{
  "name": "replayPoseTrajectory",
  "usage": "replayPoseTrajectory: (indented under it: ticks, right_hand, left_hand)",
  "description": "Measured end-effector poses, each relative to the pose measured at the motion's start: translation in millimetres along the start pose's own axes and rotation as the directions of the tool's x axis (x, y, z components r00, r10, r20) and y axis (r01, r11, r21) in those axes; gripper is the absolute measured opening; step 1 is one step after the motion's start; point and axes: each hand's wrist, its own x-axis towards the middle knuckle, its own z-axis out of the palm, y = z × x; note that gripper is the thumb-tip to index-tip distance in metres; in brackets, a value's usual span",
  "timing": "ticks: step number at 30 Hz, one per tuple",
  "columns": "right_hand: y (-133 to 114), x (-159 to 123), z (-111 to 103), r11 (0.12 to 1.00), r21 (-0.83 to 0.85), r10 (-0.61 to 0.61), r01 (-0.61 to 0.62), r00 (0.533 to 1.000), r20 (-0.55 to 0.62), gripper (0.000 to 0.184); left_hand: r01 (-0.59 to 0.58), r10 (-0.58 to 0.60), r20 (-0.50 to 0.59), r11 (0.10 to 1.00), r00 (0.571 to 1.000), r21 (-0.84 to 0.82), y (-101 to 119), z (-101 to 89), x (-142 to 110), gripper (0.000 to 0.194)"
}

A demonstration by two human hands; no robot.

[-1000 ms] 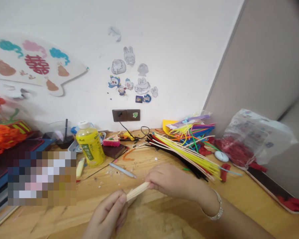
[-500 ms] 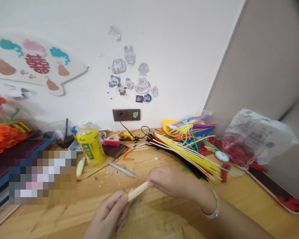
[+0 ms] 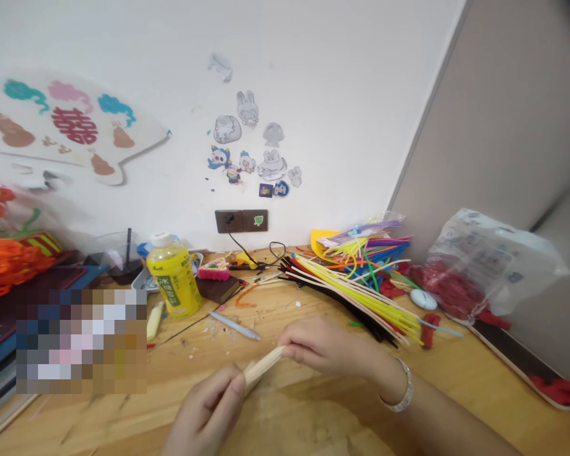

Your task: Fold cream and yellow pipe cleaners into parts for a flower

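Note:
My left hand (image 3: 209,408) is closed round the lower end of a cream ribbed bundle (image 3: 265,367), which looks like pipe cleaners lying side by side. Its upper right end is pinched between the fingertips of my right hand (image 3: 316,345). Slanting up to the right, the bundle spans the gap between both hands, just above the wooden table (image 3: 275,418). Both its ends are hidden in my fingers. Beyond my right hand lies a large pile of coloured pipe cleaners (image 3: 370,294), among them yellow, cream and black ones. A light blue pen (image 3: 234,325) lies behind the bundle.
A yellow drink bottle (image 3: 175,278) stands at the left, near a dark box (image 3: 221,289). Orange flowers (image 3: 9,263) fill the far left. On the right are a white mouse (image 3: 423,299) and a plastic bag (image 3: 494,259). A wall socket (image 3: 242,220) holds a plugged-in cable.
The fingers of my left hand have turned slightly round the bundle, so fewer of the lower ones show. My right hand keeps its pinch in nearly the same place.

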Motion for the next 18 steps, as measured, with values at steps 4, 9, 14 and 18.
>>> replayPoseTrajectory:
  ticks: [4,9,14,18]
  right_hand:
    - [1.5,-1.6,-3.8,0.991,0.123,0.053,-0.049,0.998,-0.025,0.02]
    - [1.3,-1.2,-5.8,0.982,0.163,0.097,-0.089,0.994,-0.042,0.017]
    - [2.1,-0.3,-3.6,0.99,0.129,0.065,-0.058,0.997,-0.048,0.018]
    - [6.6,-1.3,2.0,0.998,0.054,0.016,-0.012,0.997,-0.079,0.023]
  left_hand:
    - [-0.182,0.188,0.003,0.947,0.982,0.263,3.8,-3.9,0.7,0.03]
    - [-0.255,0.261,0.039,0.884,0.965,0.391,0.4,-5.3,0.1,0.026]
    - [-0.257,0.269,0.025,0.879,0.963,0.403,1.6,-3.2,1.9,0.026]
    - [-0.253,0.265,0.021,0.89,0.964,0.38,1.4,-2.9,2.1,0.026]
